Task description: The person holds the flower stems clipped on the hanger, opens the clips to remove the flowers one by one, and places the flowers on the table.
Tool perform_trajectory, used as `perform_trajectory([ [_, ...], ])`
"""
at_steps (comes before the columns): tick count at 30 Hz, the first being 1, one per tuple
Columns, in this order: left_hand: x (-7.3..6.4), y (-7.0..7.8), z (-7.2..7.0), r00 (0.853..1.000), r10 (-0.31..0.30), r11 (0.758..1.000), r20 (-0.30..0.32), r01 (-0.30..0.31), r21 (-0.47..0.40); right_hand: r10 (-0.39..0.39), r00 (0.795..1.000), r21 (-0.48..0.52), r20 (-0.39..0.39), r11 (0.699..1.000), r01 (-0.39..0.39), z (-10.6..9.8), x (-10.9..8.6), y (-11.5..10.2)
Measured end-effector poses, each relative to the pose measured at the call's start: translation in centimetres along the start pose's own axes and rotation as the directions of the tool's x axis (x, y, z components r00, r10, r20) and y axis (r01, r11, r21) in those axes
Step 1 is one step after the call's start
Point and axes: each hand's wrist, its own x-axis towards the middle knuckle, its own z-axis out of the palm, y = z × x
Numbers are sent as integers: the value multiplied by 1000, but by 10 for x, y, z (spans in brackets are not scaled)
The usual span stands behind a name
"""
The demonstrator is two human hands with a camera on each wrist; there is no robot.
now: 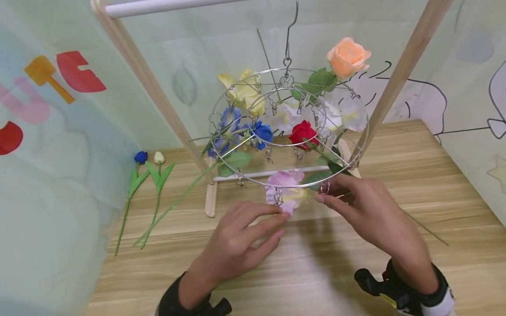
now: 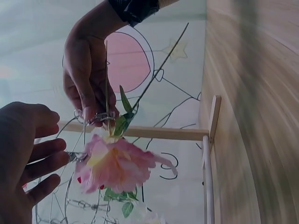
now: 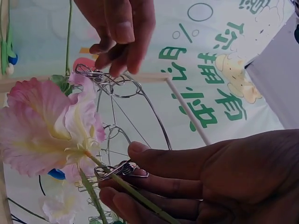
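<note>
A pink flower (image 1: 282, 179) with a yellowish throat hangs at the near side of a round wire clip hanger (image 1: 272, 186). My right hand (image 1: 369, 210) is at the flower's stem (image 3: 140, 196), pinching a metal clip (image 3: 122, 170) between thumb and fingers; the clip lies across the stem. My left hand (image 1: 241, 239) is on the flower's other side, fingers loosely extended and apart. Its fingertips are close to a petal and another clip (image 2: 77, 157); whether they touch is hard to tell. A red rose (image 1: 303, 134) sits just behind.
The hanger hangs by its hook (image 1: 290, 35) from a wooden frame (image 1: 150, 87). Blue, yellow and white flowers and a peach rose (image 1: 348, 58) are on the hanger. A blue tulip (image 1: 140, 158) and a white tulip (image 1: 159, 159) lie at the table's left.
</note>
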Motion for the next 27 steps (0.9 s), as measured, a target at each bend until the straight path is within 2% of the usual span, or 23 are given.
perform_trajectory([
  [5, 5, 3, 10, 999, -5, 998, 49, 2, 69, 11, 1000, 18, -1, 1000, -11, 1, 1, -2],
  [9, 7, 6, 18, 993, -36, 983, 112, 16, 183, -21, 1000, 9, -23, 1000, 22, 4, 0, -4],
  [12, 8, 7, 25, 991, -36, 953, 130, -6, 303, -45, 998, 2, -33, 999, 45, 6, 0, -4],
  [15, 9, 6, 31, 992, -5, 906, 128, -49, 420, -49, 998, -1, -34, 999, 49, 7, 0, -5],
  [18, 10, 4, 37, 991, 9, 868, 136, -76, 491, -51, 998, -3, -35, 999, 51, 7, 0, -5],
  [21, 9, 3, 41, 989, 6, 848, 145, -82, 524, -53, 998, -6, -34, 999, 52, 6, -1, -5],
  [27, 10, 2, 46, 985, -16, 828, 170, -82, 555, -46, 999, -11, -26, 999, 46, 6, -1, -6],
])
